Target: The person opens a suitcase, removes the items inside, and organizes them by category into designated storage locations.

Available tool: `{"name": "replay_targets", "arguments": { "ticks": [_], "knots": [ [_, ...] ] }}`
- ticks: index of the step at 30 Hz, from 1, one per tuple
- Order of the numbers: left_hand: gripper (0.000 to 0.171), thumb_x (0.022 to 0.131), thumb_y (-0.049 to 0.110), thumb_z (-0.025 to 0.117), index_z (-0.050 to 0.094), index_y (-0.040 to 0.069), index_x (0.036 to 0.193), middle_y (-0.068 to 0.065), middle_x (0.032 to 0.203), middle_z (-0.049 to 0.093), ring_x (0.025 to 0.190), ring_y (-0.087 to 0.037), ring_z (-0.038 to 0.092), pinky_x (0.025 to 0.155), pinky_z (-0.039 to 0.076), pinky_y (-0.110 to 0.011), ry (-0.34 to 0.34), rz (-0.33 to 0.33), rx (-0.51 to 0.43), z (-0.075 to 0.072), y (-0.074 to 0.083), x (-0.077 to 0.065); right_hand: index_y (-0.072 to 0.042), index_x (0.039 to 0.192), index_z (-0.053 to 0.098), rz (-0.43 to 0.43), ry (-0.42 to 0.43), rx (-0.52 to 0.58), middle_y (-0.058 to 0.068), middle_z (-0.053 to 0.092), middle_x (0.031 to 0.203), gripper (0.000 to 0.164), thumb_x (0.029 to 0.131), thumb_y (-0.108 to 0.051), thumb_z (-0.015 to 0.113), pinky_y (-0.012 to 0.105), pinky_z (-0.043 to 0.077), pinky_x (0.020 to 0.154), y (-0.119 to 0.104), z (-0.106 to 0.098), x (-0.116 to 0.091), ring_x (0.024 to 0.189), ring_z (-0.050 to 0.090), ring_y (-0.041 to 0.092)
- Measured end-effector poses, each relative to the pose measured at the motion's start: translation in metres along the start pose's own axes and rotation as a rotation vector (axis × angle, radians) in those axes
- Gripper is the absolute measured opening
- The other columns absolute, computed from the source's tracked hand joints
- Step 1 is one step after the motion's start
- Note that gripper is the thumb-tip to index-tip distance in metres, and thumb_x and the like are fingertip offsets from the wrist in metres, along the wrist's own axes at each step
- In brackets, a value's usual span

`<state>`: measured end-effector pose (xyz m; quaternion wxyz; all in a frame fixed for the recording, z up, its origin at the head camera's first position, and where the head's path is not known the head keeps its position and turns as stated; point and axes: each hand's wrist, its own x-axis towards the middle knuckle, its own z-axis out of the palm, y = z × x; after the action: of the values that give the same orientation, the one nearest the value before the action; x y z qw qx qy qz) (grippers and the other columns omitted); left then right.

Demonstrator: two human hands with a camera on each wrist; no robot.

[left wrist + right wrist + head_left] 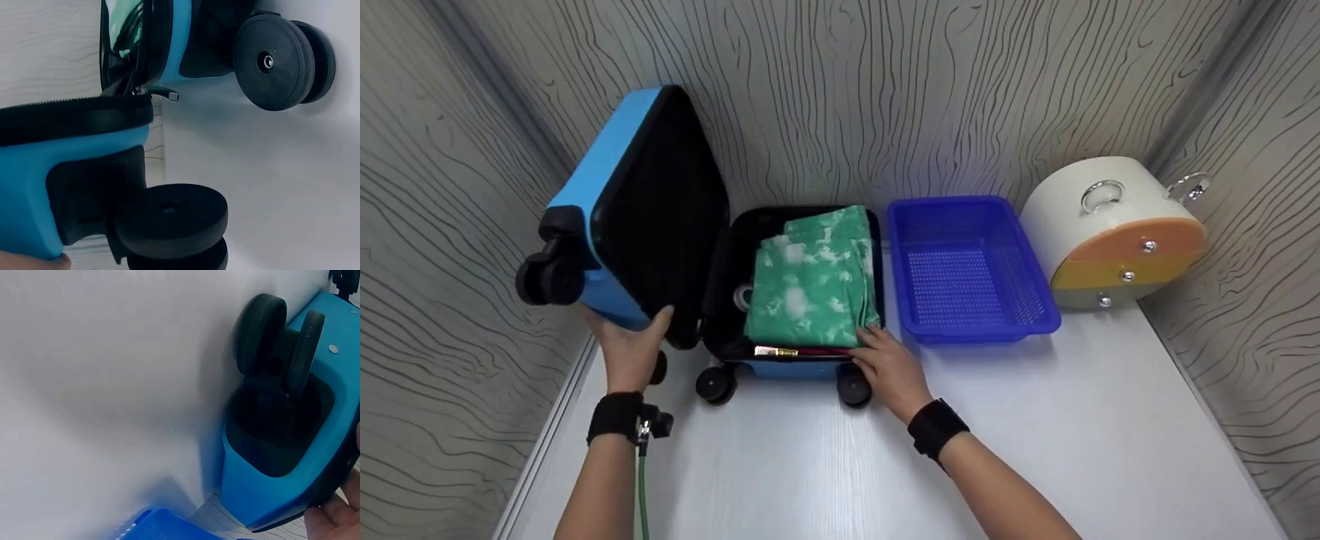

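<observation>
A small blue suitcase stands open, with its lid [611, 150] raised at the left and its base [791, 370] on the table. My left hand [628, 349] grips the lower edge of the lid, thumb on the black inner side. Inside the base lies a folded green-and-white cloth [810, 285]. Along the front rim is a slim brush [787, 352] with a gold band and dark red handle. A white ring-shaped object [742, 297] is partly hidden beside the cloth. My right hand [894, 369] rests at the base's front right corner, fingers touching rim and cloth.
A blue plastic basket [911, 307] sits right of the suitcase. Further right is a rounded cream drawer box [1057, 202] with coloured drawers and clear handles. Wood-patterned panels [825, 97] enclose the table. Black wheels [715, 384] stick out from the suitcase's front.
</observation>
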<state>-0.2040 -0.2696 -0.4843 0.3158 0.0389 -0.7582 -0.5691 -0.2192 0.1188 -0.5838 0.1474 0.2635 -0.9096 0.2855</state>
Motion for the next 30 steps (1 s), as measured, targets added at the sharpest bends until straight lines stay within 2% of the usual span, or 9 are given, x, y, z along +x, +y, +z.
{"name": "replay_targets", "arguments": {
  "ticks": [3,7,10,12,16,19,23,27,30],
  "knots": [
    [0.121,0.087,0.015,0.083,-0.010,0.018,0.164,-0.009,0.167,0.008,0.152,-0.018,0.016,0.123,0.015,-0.039,-0.011,-0.087,-0.031,-0.006,-0.001,0.000,-0.008,0.112,0.079,-0.006,0.014,-0.007,0.014,0.062,0.139,0.019,0.096,-0.013,0.073,0.048,0.039,0.113,0.000,0.000,0.000,0.138,0.049,0.034],
    [0.118,0.092,0.030,0.077,-0.018,0.024,0.162,-0.004,0.170,-0.005,0.154,-0.017,0.003,0.123,0.008,-0.038,-0.013,-0.261,-0.034,-0.013,-0.005,-0.002,-0.007,0.112,0.080,-0.009,0.016,-0.014,0.015,0.063,0.138,0.018,0.096,-0.013,0.073,0.048,0.038,0.114,0.000,0.001,0.000,0.137,0.050,0.034],
    [0.116,0.095,0.039,0.072,-0.022,0.027,0.161,0.000,0.169,-0.014,0.154,-0.015,-0.005,0.123,0.004,-0.038,-0.002,-0.377,-0.039,-0.018,-0.014,-0.003,-0.008,0.111,0.080,-0.014,0.017,-0.016,0.015,0.064,0.137,0.018,0.096,-0.013,0.073,0.048,0.038,0.114,-0.001,0.002,0.000,0.137,0.051,0.034],
    [0.114,0.095,0.043,0.070,-0.023,0.029,0.160,0.004,0.169,-0.016,0.153,-0.014,-0.007,0.123,0.003,-0.038,0.010,-0.424,-0.060,-0.022,-0.024,-0.002,-0.008,0.111,0.080,-0.017,0.018,-0.018,0.015,0.064,0.136,0.017,0.096,-0.014,0.073,0.048,0.038,0.114,-0.001,0.003,0.000,0.136,0.051,0.034],
    [0.114,0.095,0.048,0.068,-0.026,0.033,0.158,0.009,0.167,-0.021,0.152,-0.009,-0.012,0.123,0.001,-0.038,0.016,-0.478,-0.102,-0.028,-0.044,0.000,-0.008,0.110,0.080,-0.020,0.020,-0.030,0.015,0.066,0.134,0.017,0.095,-0.013,0.074,0.048,0.038,0.113,-0.003,0.002,0.000,0.135,0.053,0.035],
    [0.112,0.097,0.048,0.064,-0.030,0.032,0.156,0.007,0.166,-0.026,0.152,-0.011,-0.017,0.123,-0.002,-0.040,0.003,-0.518,-0.131,-0.031,-0.041,0.000,-0.008,0.109,0.080,-0.018,0.021,-0.037,0.015,0.066,0.133,0.016,0.095,-0.013,0.074,0.048,0.038,0.114,-0.004,0.001,0.001,0.135,0.053,0.035],
    [0.113,0.098,0.049,0.061,-0.035,0.030,0.154,0.003,0.165,-0.030,0.153,-0.017,-0.017,0.124,-0.002,-0.042,-0.006,-0.605,-0.156,-0.035,-0.043,-0.003,-0.008,0.110,0.080,-0.003,0.015,-0.027,0.015,0.065,0.134,0.017,0.095,-0.013,0.074,0.049,0.037,0.114,-0.004,0.002,0.001,0.135,0.052,0.035],
    [0.117,0.096,0.055,0.062,-0.038,0.030,0.152,0.000,0.165,-0.030,0.154,-0.021,-0.014,0.124,0.002,-0.043,-0.006,-0.694,-0.140,-0.038,-0.065,-0.005,-0.009,0.112,0.080,0.024,-0.006,-0.024,0.014,0.065,0.136,0.018,0.096,-0.015,0.073,0.049,0.037,0.115,-0.005,0.002,0.001,0.137,0.051,0.034],
    [0.118,0.096,0.058,0.061,-0.040,0.030,0.150,-0.001,0.164,-0.032,0.153,-0.023,-0.014,0.124,0.003,-0.041,-0.026,-0.748,-0.146,-0.038,-0.075,-0.008,-0.009,0.113,0.079,0.037,-0.017,-0.034,0.013,0.064,0.137,0.019,0.098,-0.017,0.071,0.049,0.036,0.115,-0.004,0.001,0.001,0.137,0.050,0.033]
  ]
}}
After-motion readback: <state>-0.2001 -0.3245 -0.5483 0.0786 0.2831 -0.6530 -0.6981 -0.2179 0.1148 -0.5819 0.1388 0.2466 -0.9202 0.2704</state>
